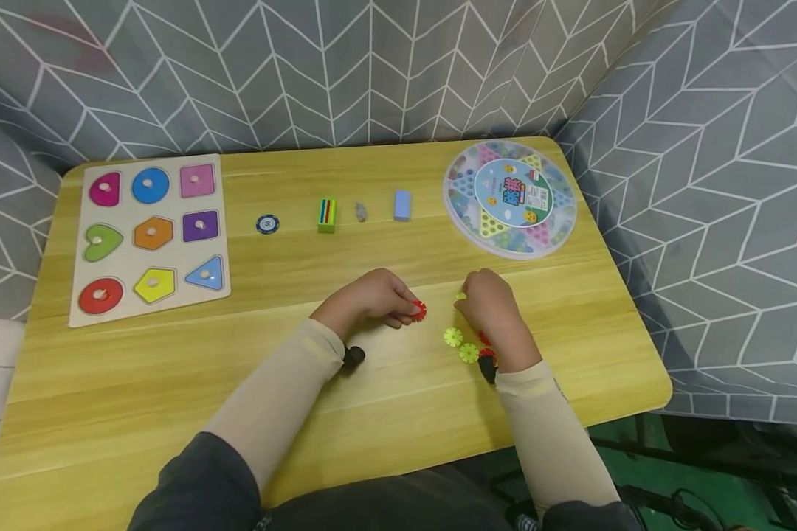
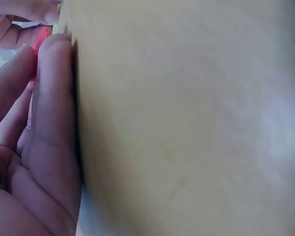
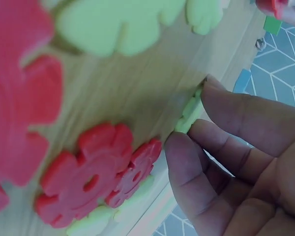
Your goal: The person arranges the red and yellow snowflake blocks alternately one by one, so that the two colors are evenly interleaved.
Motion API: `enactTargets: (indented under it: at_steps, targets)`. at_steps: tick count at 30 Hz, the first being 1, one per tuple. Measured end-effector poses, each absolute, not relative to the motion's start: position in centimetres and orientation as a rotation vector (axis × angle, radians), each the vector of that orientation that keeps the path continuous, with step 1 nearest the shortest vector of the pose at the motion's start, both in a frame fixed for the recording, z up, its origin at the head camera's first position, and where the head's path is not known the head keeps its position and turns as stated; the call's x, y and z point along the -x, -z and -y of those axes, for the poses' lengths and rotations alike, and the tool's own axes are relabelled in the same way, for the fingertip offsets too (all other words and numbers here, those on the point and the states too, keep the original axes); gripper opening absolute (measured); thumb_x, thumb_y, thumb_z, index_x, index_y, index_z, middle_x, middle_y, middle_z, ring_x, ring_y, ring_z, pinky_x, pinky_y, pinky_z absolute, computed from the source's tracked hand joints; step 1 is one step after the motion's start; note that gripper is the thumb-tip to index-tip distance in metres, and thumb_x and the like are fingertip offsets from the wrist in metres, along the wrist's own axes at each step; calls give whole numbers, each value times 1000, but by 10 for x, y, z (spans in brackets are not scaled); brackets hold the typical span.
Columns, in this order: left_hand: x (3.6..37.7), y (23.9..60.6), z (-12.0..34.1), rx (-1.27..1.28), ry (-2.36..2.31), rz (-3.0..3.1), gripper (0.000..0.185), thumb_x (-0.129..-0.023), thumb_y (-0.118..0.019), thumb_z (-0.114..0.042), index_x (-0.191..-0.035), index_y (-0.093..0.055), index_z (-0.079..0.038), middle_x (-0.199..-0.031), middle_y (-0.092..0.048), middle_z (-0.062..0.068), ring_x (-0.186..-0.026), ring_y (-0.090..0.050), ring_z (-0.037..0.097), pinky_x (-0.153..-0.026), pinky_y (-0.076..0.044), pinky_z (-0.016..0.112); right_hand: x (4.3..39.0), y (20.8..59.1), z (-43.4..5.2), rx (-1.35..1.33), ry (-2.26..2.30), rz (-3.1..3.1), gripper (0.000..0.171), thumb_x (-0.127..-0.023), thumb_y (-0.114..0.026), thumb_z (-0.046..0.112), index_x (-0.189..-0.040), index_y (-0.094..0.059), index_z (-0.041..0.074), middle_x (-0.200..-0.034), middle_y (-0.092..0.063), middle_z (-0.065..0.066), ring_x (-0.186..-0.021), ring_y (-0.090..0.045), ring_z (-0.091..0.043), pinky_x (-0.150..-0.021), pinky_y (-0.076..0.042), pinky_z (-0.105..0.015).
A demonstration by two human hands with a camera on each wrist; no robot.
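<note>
Left hand (image 1: 375, 299) pinches a red flower-shaped disc (image 1: 421, 311) above the table (image 1: 292, 413), left of and apart from the yellow-green disc (image 1: 461, 296) pinched by the right hand (image 1: 498, 317), which is nearer the loose discs (image 1: 468, 353).

Soft, fairly even light covers the surface (image 1: 398, 413) in the head view, leaving a pale sheen and faint shadows by the left hand (image 1: 377, 299) and right hand (image 1: 494, 304). The wide lens slants the outer edges. From the left wrist it's dimmer and purplish, the wood smeared by blur, with whitish glare at right and a dark upper right corner. The right wrist view looks cool and hazy; the nearest red flower (image 3: 19, 108) is out of focus.
</note>
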State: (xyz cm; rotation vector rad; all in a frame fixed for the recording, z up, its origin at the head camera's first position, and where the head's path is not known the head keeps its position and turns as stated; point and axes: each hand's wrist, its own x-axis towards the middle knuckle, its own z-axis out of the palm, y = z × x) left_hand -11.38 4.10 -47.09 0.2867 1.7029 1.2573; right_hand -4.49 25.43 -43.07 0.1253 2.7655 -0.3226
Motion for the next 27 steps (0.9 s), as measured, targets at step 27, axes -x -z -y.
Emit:
enactTargets:
  at_steps: [27]
  targets:
    - [115,474,-19,-120,-1377,-1483,21,-99,-70,-9,-115,-75,4,-104,-76,16,-87,-75,20,-83,-60,39,54,433,-266,-103,752,-2576,24,-88,-77,2,-110,-67,1,-111,-63,-14,-102,-54,-31,-95,-47,-46]
